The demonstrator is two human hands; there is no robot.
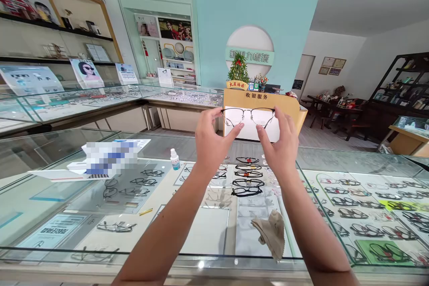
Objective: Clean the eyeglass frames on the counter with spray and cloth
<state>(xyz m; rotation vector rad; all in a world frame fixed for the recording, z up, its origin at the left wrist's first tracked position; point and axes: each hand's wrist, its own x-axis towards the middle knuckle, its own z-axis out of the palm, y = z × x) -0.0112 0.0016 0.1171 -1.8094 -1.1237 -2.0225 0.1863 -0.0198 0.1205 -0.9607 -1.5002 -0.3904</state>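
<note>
A pair of eyeglasses with dark upper rims is raised in front of me, above the glass display counter. My left hand pinches its left side, with the thumb near the lower edge of the lens. On the other side my right hand grips the frame the same way, thumb below the lens. Below my right forearm, a crumpled beige cloth lies on the counter glass. A small white bottle with a blue label stands on the counter, left of my left wrist.
The glass counter spans the foreground, with several eyeglass frames inside. White-and-blue papers or a box, partly blurred, sit at the left. A wooden service desk stands beyond, and more display cases run along the back left.
</note>
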